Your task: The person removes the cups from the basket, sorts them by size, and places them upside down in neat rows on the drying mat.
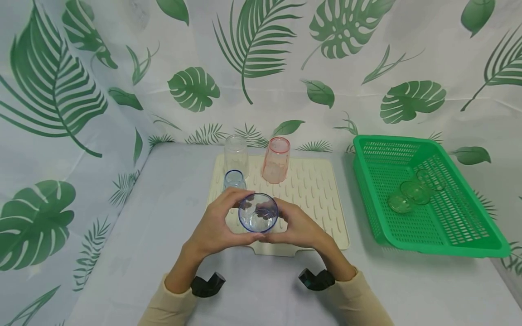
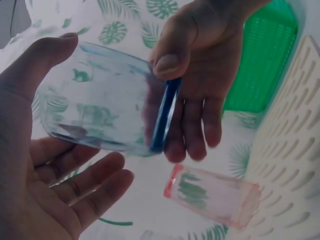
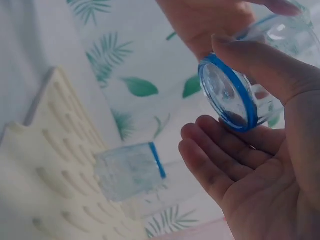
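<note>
A clear drinking glass with a blue rim (image 1: 258, 219) is held between both hands above the front of a cream draining mat (image 1: 314, 194). My left hand (image 1: 216, 224) grips one side, its thumb and fingers around the glass. Opposite it, my right hand (image 1: 297, 224) holds the rim end; in the left wrist view, the right thumb (image 2: 167, 64) presses near the blue edge. Behind the hands a smaller blue-rimmed glass (image 1: 234, 177) stands on the mat, partly hidden by the left hand. A pink-rimmed glass (image 1: 276, 163) and a tall clear glass (image 1: 236, 154) stand farther back.
To the right stands a green plastic basket (image 1: 377, 226) with a few glasses (image 1: 415, 192) lying inside, tinted green in this view. A leaf-patterned cloth (image 1: 261, 90) hangs behind the pale table (image 1: 163, 199). Each wrist wears a small black camera (image 1: 208, 285).
</note>
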The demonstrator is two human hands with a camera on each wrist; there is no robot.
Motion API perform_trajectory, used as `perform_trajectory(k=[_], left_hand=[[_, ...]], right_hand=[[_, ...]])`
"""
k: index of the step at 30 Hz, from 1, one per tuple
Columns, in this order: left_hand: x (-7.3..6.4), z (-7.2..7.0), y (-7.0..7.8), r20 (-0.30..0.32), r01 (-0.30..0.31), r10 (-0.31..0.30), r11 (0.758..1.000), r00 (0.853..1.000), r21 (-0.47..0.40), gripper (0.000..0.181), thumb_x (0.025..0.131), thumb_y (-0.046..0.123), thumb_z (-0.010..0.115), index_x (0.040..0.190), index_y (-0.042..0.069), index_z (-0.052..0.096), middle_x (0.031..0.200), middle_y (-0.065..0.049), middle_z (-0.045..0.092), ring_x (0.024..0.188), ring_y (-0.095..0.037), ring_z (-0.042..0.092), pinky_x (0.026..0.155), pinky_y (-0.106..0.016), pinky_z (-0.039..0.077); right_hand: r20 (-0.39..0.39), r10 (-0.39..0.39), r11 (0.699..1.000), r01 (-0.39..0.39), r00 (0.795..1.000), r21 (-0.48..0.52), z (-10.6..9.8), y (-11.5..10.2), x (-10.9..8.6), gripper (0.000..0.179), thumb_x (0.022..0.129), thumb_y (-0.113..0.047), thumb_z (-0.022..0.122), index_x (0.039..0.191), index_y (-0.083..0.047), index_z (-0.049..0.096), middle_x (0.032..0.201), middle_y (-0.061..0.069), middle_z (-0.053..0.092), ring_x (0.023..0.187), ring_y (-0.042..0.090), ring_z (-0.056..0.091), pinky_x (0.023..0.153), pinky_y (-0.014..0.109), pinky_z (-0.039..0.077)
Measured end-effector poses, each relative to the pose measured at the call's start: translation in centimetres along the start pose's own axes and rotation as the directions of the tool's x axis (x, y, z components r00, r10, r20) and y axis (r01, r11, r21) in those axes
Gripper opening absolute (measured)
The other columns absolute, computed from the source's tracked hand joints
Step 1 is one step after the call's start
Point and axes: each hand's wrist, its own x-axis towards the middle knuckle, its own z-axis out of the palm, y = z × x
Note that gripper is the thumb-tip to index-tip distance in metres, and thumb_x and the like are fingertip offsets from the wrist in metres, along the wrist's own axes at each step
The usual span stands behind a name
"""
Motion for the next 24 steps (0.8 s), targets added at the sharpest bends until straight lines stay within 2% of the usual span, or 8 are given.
perform_trajectory(k=[2,6,11,14,18,24], left_hand=[[0.0,-0.3,-0.2,-0.002,0.001,-0.001,1.0,1.0,0.002,0.078,0.068,0.03,0.093,0.135,0.012,0.058,0.124,-0.002,0.061,0.11,-0.019,0.062,0.093,-0.031,0.058],[-0.1,-0.7,-0.5,0.004,0.01,-0.01,1.0,1.0,0.01,0.074,0.069,0.028,0.092,0.134,0.013,0.058,0.122,-0.001,0.061,0.111,-0.017,0.062,0.095,-0.032,0.058],[-0.1,-1.0,-1.0,0.042,0.047,-0.048,0.999,0.998,0.021,0.072,0.071,0.022,0.091,0.134,0.012,0.057,0.123,-0.003,0.061,0.109,-0.022,0.062,0.095,-0.039,0.058],[-0.2,-1.0,-1.1,0.084,0.113,-0.115,0.993,0.99,0.029,0.072,0.073,0.025,0.09,0.135,0.014,0.056,0.125,-0.001,0.06,0.109,-0.023,0.064,0.096,-0.04,0.057],[-0.2,-0.8,-1.1,0.131,0.195,-0.2,0.98,0.971,0.047,0.071,0.074,0.033,0.089,0.135,0.019,0.056,0.128,0.004,0.06,0.113,-0.021,0.063,0.098,-0.04,0.056],[-0.3,-0.4,-1.4,0.156,0.223,-0.231,0.973,0.96,0.064,0.069,0.073,0.037,0.09,0.132,0.024,0.057,0.128,0.009,0.058,0.112,-0.016,0.062,0.098,-0.04,0.055]], right_hand=[[-0.004,-0.016,0.999,0.016,1.0,0.033,-0.5,0.2,-0.1,0.058,0.079,-0.014,0.086,0.129,-0.008,0.058,0.12,0.007,0.067,0.11,0.021,0.065,0.101,0.032,0.054],[-0.033,-0.016,0.998,0.018,0.999,0.062,-1.7,0.2,-0.5,0.058,0.078,-0.007,0.085,0.129,-0.007,0.058,0.117,0.008,0.065,0.104,0.016,0.063,0.097,0.025,0.054],[-0.089,-0.023,0.995,0.031,0.996,0.09,-2.8,0.2,-1.0,0.061,0.078,0.001,0.082,0.133,-0.004,0.055,0.12,0.011,0.063,0.101,0.013,0.063,0.093,0.024,0.055],[-0.115,-0.037,0.994,0.048,0.993,0.098,-3.1,0.1,-1.2,0.062,0.078,0.004,0.081,0.134,-0.003,0.054,0.122,0.011,0.062,0.102,0.013,0.063,0.094,0.024,0.055],[-0.139,-0.063,0.987,0.083,0.988,0.141,-3.3,0.0,-1.2,0.066,0.078,0.009,0.079,0.137,0.002,0.05,0.128,0.008,0.06,0.107,0.012,0.062,0.096,0.023,0.054],[-0.16,-0.087,0.957,0.127,0.983,0.261,-3.1,-0.3,-1.0,0.066,0.08,0.008,0.077,0.138,0.01,0.045,0.132,-0.002,0.057,0.114,0.013,0.058,0.099,0.022,0.052]])
